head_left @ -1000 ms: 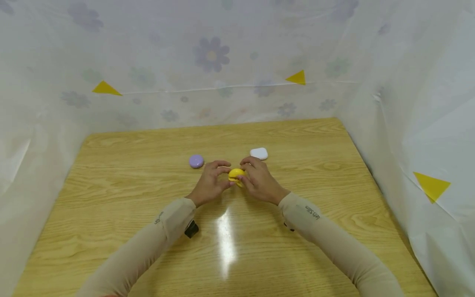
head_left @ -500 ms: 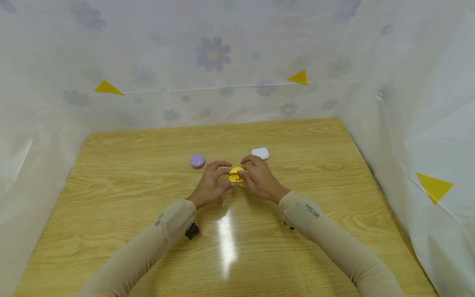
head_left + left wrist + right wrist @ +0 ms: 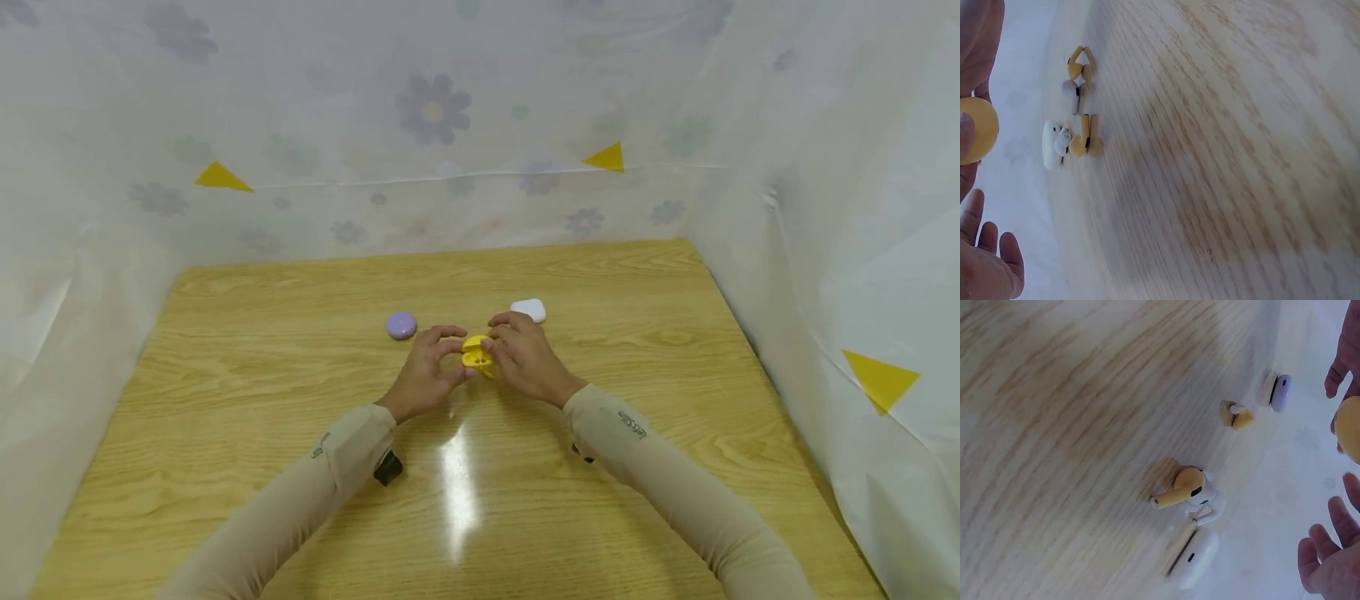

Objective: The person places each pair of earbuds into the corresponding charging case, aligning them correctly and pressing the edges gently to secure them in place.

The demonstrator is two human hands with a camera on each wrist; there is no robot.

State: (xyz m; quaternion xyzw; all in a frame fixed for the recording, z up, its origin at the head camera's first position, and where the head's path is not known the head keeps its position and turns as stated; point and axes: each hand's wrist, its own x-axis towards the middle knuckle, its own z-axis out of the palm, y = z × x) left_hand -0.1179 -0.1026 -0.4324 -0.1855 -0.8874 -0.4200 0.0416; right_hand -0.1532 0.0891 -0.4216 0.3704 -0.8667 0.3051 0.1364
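Observation:
A small round yellow earbud case (image 3: 477, 359) is held over the middle of the table, its lid (image 3: 475, 342) raised and its inside facing the head camera. My left hand (image 3: 427, 372) grips its left side between thumb and fingers. On the right, my right hand (image 3: 527, 360) pinches it, with the thumb at the lid opening. Below the hands, the wrist views show loose earbuds on the table: a yellow earbud (image 3: 1186, 486) beside white earbuds (image 3: 1212, 505), and another yellow earbud (image 3: 1242, 420). The left wrist view shows only the case's rounded outside.
Behind the right fingers lies a white earbud case (image 3: 530, 310). A round purple case (image 3: 401, 325) sits beyond the left hand. The wooden table (image 3: 247, 367) is enclosed by pale flowered sheeting (image 3: 337, 125) at the back and sides.
The yellow case's lid has swung up from a narrow gap, so its inside now shows. Both hands have stayed nearly in place around it.

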